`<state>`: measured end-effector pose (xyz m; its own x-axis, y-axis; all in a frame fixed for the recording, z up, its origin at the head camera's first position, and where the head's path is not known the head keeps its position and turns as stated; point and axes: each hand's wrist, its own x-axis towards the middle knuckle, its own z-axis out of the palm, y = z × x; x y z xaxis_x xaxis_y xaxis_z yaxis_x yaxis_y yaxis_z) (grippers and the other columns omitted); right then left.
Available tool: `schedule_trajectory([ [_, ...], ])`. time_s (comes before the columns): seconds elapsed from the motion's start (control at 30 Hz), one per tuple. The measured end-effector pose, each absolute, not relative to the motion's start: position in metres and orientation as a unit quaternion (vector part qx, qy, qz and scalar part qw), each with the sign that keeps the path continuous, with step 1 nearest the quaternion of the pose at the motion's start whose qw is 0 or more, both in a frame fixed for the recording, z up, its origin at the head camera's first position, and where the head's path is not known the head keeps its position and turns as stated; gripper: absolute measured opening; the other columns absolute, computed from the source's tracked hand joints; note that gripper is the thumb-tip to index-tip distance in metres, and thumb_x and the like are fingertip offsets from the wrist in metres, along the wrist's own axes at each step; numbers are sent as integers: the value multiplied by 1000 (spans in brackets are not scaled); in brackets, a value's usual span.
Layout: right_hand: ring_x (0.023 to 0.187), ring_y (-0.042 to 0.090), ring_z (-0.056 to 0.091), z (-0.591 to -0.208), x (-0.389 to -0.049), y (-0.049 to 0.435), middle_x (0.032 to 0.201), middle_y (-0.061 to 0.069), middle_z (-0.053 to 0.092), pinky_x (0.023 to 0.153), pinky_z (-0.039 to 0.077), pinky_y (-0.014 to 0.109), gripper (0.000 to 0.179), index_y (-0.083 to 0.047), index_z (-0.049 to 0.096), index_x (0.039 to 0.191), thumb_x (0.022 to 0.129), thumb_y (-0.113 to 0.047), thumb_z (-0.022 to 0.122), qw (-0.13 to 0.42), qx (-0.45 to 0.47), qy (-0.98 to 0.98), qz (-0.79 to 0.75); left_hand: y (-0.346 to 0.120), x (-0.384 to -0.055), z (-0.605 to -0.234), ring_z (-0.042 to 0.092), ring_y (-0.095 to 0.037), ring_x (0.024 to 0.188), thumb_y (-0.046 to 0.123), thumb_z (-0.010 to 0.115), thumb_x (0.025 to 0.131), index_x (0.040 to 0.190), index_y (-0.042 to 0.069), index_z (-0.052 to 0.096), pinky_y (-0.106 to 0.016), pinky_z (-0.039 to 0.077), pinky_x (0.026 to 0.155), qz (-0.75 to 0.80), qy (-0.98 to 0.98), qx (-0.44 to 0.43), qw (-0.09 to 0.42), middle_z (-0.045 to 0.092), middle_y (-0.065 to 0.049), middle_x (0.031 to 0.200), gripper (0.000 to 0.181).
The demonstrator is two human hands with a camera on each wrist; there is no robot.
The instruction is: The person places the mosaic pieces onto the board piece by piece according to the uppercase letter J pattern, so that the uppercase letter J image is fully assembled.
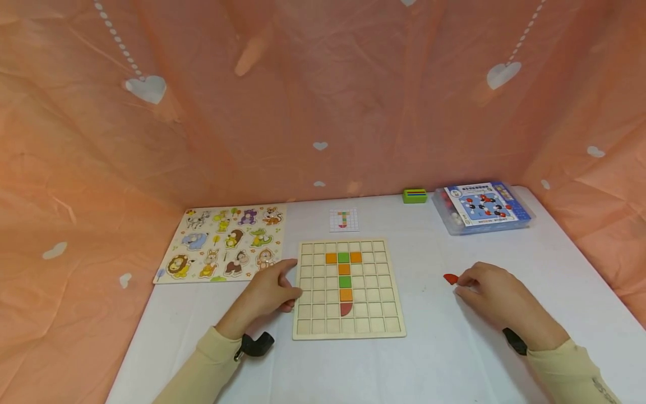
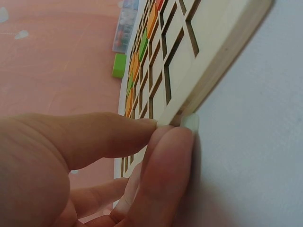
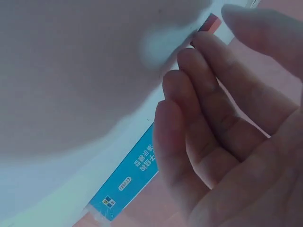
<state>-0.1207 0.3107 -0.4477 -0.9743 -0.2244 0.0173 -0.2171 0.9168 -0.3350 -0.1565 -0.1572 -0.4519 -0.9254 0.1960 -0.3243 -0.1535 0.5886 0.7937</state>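
A square wooden grid board (image 1: 370, 331) lies flat on the table. Orange and green square tiles (image 1: 345, 282) form a T shape in it, with a red quarter-round tile (image 1: 345, 309) at the stem's foot. My left hand (image 1: 264, 293) touches the board's left edge with thumb and forefinger, also seen at the rim (image 2: 194, 90) in the left wrist view. Right of the board, a loose red rounded piece (image 1: 450, 279) lies on the table. The fingertips of my right hand (image 1: 488, 292) are right at it. In the right wrist view, the thumb stands apart from the forefinger beside the red piece (image 3: 208, 28).
A pattern card (image 1: 344, 220) with a similar coloured shape lies behind the board. An animal puzzle board (image 1: 222, 244) is at the left. A green block (image 1: 415, 196) and a clear-sided boxed molecule set (image 1: 483, 207) stand at the back right, before the orange curtain.
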Motion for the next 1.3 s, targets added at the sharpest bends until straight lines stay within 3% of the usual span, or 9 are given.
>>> schedule_trajectory([
  [0.27, 87, 23, 71, -449, -136, 301, 91, -1, 74, 84, 62, 52, 16, -11, 81, 94, 88, -24, 88, -14, -129, 975, -182, -158, -157, -454, 70, -15, 61, 8, 81, 93, 162, 8, 47, -30, 64, 61, 451, 871, 13, 193, 71, -8, 80, 77],
  [0.47, 89, 20, 69, -447, -146, 283, 91, -3, 72, 86, 62, 51, 16, -11, 82, 97, 88, -22, 89, 14, -126, 973, -194, -157, -158, -454, 70, -16, 61, 8, 82, 92, 162, 9, 49, -30, 64, 60, 451, 872, 11, 189, 70, -8, 79, 77],
  [0.7, 87, 19, 67, -445, -152, 265, 90, -3, 71, 85, 62, 48, 13, -11, 81, 96, 88, -18, 87, 7, -143, 970, -194, -156, -157, -455, 70, -16, 61, 7, 82, 92, 162, 9, 49, -29, 64, 60, 449, 873, 12, 188, 68, -8, 79, 77],
  [1.0, 88, 13, 61, -434, -160, 180, 90, -6, 68, 84, 60, 38, 10, -14, 79, 92, 92, -23, 84, 10, -209, 957, -201, -158, -156, -454, 70, -16, 61, 7, 81, 93, 162, 9, 48, -29, 64, 60, 452, 872, 11, 187, 69, -8, 80, 77],
  [1.3, 81, 7, 56, -438, -142, 115, 82, -11, 63, 70, 54, 24, 18, -22, 77, 79, 96, -28, 80, -6, -307, 928, -212, -157, -156, -454, 70, -16, 61, 8, 81, 92, 162, 11, 49, -30, 65, 61, 455, 870, 4, 189, 69, -8, 79, 77],
])
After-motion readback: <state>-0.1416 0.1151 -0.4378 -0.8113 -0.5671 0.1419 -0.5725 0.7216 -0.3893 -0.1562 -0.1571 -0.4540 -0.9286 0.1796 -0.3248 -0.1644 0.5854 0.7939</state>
